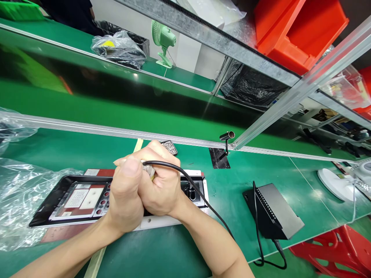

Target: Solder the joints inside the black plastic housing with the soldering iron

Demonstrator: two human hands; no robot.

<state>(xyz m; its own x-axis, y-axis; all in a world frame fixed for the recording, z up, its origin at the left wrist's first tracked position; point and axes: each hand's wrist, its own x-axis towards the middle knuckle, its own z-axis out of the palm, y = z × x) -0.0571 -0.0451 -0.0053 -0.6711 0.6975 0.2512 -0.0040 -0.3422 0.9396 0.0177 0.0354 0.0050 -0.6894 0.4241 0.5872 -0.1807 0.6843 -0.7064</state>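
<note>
Black cable (191, 181) runs out of a corded hand tool (149, 170) that both hands clasp together above a black-framed panel (58, 195). Only the tool's pale top end shows between the fingers; its tip is hidden. The right hand (162, 181) is closed tight around the tool, and the left hand (126, 193) is wrapped shut over the right, thumb on top. The panel lies flat in a white jig (204, 187) near the front edge of the green bench (174, 247), left of its middle, with labels and a row of small red spots showing on its inner face. From the hands the cable trails to the right across the bench surface toward the front edge.

Just behind the hands sits a small dish of screws (169, 146). Clear plastic wrap (20, 200) lies crumpled at the bench's left edge, touching the panel's left end. Well to the right, a grey box with a black cord (275, 214) rests near the front edge. Beyond an aluminium rail (87, 129) at the back runs a green conveyor belt (116, 112), and a small green fan (164, 40) stands farther back.
</note>
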